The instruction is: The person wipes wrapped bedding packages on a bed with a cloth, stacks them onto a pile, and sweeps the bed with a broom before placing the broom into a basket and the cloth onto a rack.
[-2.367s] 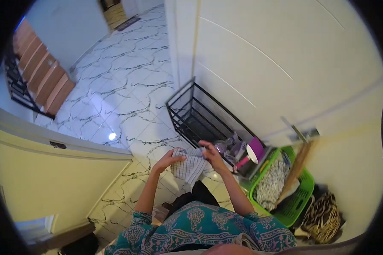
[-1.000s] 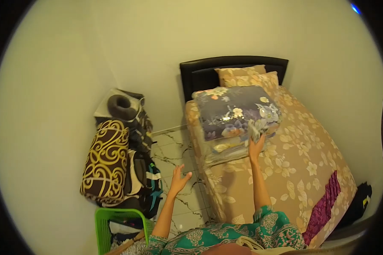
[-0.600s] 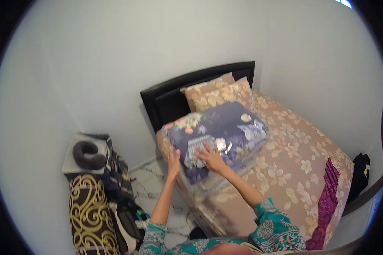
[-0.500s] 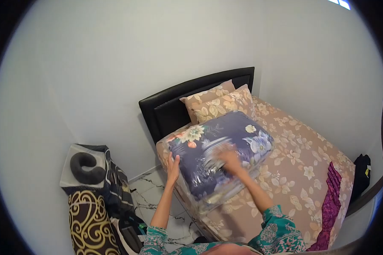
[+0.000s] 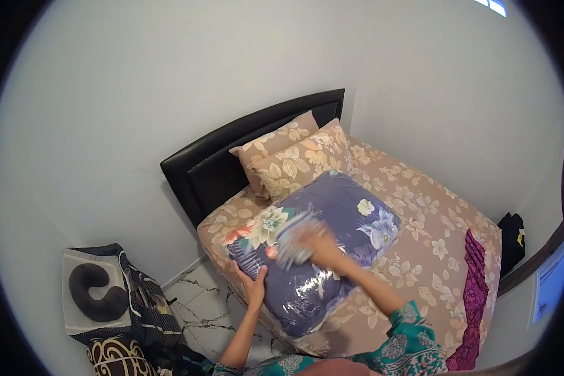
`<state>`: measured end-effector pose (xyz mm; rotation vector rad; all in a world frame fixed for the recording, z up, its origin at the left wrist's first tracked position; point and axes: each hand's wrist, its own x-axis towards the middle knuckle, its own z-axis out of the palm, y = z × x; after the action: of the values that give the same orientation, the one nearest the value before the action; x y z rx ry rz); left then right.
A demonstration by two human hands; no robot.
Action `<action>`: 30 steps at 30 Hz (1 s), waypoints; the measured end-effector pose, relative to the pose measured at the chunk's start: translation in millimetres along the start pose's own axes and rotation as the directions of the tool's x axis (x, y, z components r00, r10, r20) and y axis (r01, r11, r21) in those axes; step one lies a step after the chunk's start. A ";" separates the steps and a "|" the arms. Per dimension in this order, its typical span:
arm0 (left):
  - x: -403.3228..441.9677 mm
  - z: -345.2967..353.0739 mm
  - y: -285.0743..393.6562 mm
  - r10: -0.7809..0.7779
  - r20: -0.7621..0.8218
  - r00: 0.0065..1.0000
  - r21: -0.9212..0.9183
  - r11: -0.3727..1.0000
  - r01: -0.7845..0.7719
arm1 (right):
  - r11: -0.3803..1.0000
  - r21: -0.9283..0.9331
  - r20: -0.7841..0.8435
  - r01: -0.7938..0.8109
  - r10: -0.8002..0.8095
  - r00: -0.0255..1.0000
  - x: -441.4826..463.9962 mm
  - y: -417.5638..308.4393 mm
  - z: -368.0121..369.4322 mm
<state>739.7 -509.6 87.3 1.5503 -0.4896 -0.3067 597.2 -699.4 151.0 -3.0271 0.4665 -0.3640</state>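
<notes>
A plastic-wrapped bedding package (image 5: 348, 210), blue-purple with printed flowers, lies on the bed. Against its near left edge rests my left hand (image 5: 253, 287), fingers stretched and thumb apart. My right hand (image 5: 319, 246) is over the top of the package, closed on a pale, whitish cloth (image 5: 292, 243) that is smeared by motion. The cloth appears to touch the plastic; its folds cannot be made out. Light glints off the wrapping close to me.
Two floral pillows (image 5: 301, 156) lean at the black headboard (image 5: 213, 169). A purple cloth (image 5: 475, 294) drapes along the bed's right side. On the left stand a bag with a dark neck pillow (image 5: 97, 293) and a brown-gold patterned bundle (image 5: 116, 360). A black bag (image 5: 511, 241) is far right.
My right hand has swept the cloth left across the package. The package has turned slightly and sits lower in view, with my left hand still at its edge. The camera view has shifted.
</notes>
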 end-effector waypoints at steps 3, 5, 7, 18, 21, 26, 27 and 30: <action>2.4 -1.0 -1.6 -0.007 0.039 0.999 -0.018 1.000 0.008 | 0.885 0.286 -0.164 -0.368 0.424 0.891 16.1 154.2 32.1; 4.6 3.3 -5.4 0.015 0.030 0.999 -0.018 1.000 -0.015 | 0.677 0.093 -0.145 -0.730 0.735 0.662 26.4 154.6 -1.5; 3.8 4.9 -8.0 0.023 0.017 1.000 -0.042 0.999 -0.022 | 0.772 0.035 -0.117 -0.634 0.633 0.765 46.4 120.3 9.9; -3.6 -8.7 -14.7 -0.003 0.032 0.999 -0.006 1.000 0.004 | 0.982 -0.171 0.003 -0.086 0.087 0.996 99.8 66.2 32.9; 0.3 -6.5 -10.0 0.027 0.094 0.995 -0.040 0.999 -0.023 | 0.777 -0.073 -0.112 -0.626 0.617 0.779 102.7 157.4 21.9; 13.2 -11.0 -16.8 0.048 0.172 0.984 -0.058 0.998 -0.038 | 0.885 -0.111 0.092 -0.453 0.463 0.882 133.4 86.8 46.9; 16.1 -16.1 -15.4 0.015 0.200 0.980 0.005 1.000 -0.016 | 0.947 -0.040 0.150 -0.320 0.322 0.935 136.1 51.4 61.6; 27.8 -40.0 -31.1 0.019 0.260 0.965 0.101 0.994 -0.046 | 0.977 0.142 0.083 0.162 -0.174 0.981 123.4 -63.7 66.7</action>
<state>786.8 -488.5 61.2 1.6118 -0.7457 -0.4680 746.0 -674.8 119.7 -2.9424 0.1717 -0.2466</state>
